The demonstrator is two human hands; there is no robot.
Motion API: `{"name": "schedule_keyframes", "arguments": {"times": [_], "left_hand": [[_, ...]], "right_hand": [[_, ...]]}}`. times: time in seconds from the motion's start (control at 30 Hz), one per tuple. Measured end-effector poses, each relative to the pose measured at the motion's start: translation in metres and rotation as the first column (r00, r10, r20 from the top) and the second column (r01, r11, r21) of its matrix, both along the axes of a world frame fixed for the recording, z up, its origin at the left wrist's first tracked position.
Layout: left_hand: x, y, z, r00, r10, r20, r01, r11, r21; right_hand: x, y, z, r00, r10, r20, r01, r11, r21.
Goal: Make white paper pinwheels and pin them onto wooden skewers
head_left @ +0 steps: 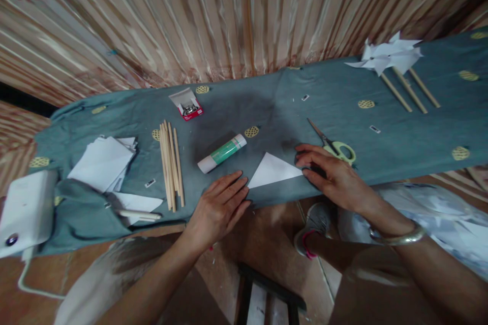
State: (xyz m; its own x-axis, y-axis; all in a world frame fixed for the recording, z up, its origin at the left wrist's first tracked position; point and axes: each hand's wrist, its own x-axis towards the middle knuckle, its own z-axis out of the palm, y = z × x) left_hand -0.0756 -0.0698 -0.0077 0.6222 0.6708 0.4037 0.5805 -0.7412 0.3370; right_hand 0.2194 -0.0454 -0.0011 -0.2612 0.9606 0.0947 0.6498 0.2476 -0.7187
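Note:
A white paper folded into a triangle point(272, 170) lies near the front edge of a table covered in grey-blue cloth point(267, 106). My left hand point(219, 205) lies flat on the cloth with its fingers stretched out, the fingertips at the triangle's left corner. My right hand point(330, 175) presses its fingertips down on the triangle's right corner, fingers extended and holding nothing. Yellow-handled scissors point(335, 146) lie just behind my right hand. A glue stick point(222, 153) lies behind my left hand.
A bundle of wooden sticks point(171, 165) and a stack of white paper sheets point(104, 162) lie to the left. A small red box of pins point(186, 104) sits at the back. Finished paper pinwheels on sticks point(392, 61) lie far right. A white device point(25, 210) sits at the left edge.

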Motion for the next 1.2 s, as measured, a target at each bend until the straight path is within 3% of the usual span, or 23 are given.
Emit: {"name": "schedule_keyframes", "arguments": {"times": [0.13, 0.27, 0.4, 0.63, 0.77, 0.97, 1.2], "left_hand": [[-0.001, 0.002, 0.004, 1.0, 0.015, 0.024, -0.013, 0.998, -0.06], [0.0, 0.008, 0.005, 0.988, 0.056, 0.143, -0.042, 0.994, -0.097], [0.006, 0.016, 0.004, 0.972, 0.122, 0.201, -0.089, 0.982, -0.166], [0.019, 0.03, 0.008, 0.929, 0.254, 0.27, -0.143, 0.918, -0.37], [0.027, 0.035, 0.013, 0.883, 0.354, 0.308, -0.129, 0.814, -0.566], [0.043, 0.038, 0.023, 0.78, 0.383, 0.495, 0.218, 0.576, -0.788], [0.053, 0.05, 0.016, 0.641, 0.643, 0.418, 0.199, 0.386, -0.901]], "right_hand": [[0.002, 0.003, -0.002, 0.997, -0.035, -0.066, 0.034, 0.999, -0.01], [-0.002, 0.004, -0.002, 0.983, -0.086, -0.16, 0.077, 0.995, -0.064], [-0.014, 0.002, -0.003, 0.984, -0.082, -0.158, 0.071, 0.995, -0.074], [-0.028, 0.004, 0.002, 0.976, -0.05, -0.214, 0.029, 0.995, -0.097], [-0.034, 0.003, 0.016, 0.971, -0.052, -0.235, 0.043, 0.998, -0.042], [-0.044, 0.006, 0.029, 0.956, -0.11, -0.272, 0.144, 0.984, 0.106], [-0.049, 0.013, 0.029, 0.94, -0.107, -0.325, 0.173, 0.968, 0.181]]}}
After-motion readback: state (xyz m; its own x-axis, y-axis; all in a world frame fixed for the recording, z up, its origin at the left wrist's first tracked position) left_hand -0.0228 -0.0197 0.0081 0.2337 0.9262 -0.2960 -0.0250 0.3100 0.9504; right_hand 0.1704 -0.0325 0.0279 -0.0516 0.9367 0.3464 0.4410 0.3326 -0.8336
